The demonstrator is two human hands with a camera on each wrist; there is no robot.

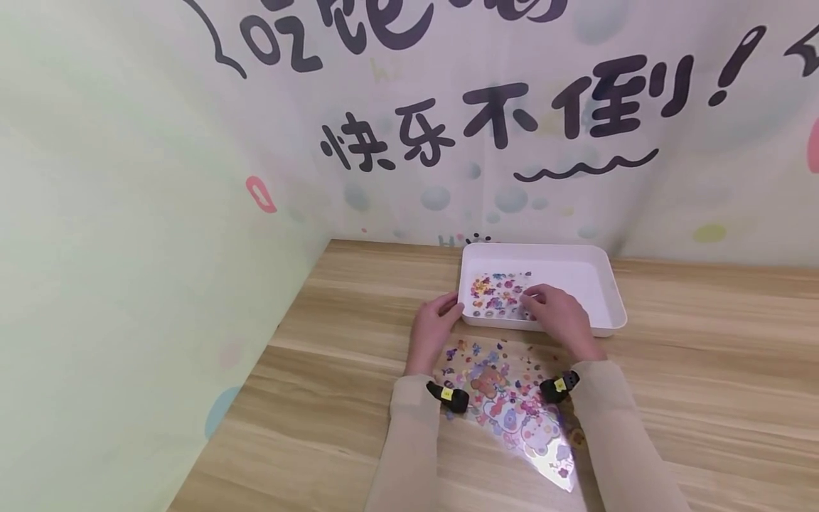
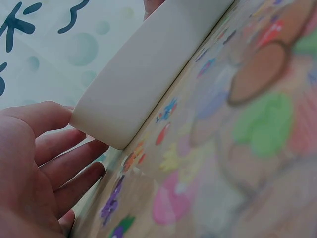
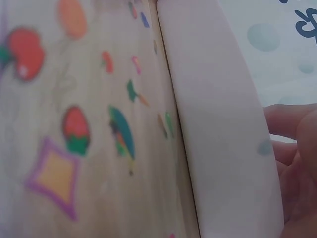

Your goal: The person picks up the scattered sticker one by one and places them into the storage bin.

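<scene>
A white rectangular tray point(image 1: 604, 284) stands at the back of the wooden table. Inside its left part lies a clear sticker sheet point(image 1: 493, 293) covered in small colourful stickers. My left hand point(image 1: 431, 331) touches the tray's left front corner from outside; in the left wrist view its fingers point(image 2: 74, 168) are spread loosely against the tray. My right hand point(image 1: 564, 318) reaches over the front wall and pinches the right edge of that sheet. In the right wrist view the tray wall point(image 3: 223, 124) hides the right fingertips.
More clear sheets with animal and fruit stickers point(image 1: 489, 384) lie on the wooden table point(image 1: 320, 427) in front of the tray, between my forearms. A printed wall cloth point(image 1: 409, 206) hangs close behind the tray, and a pale cloth point(image 1: 128, 249) hangs on the left.
</scene>
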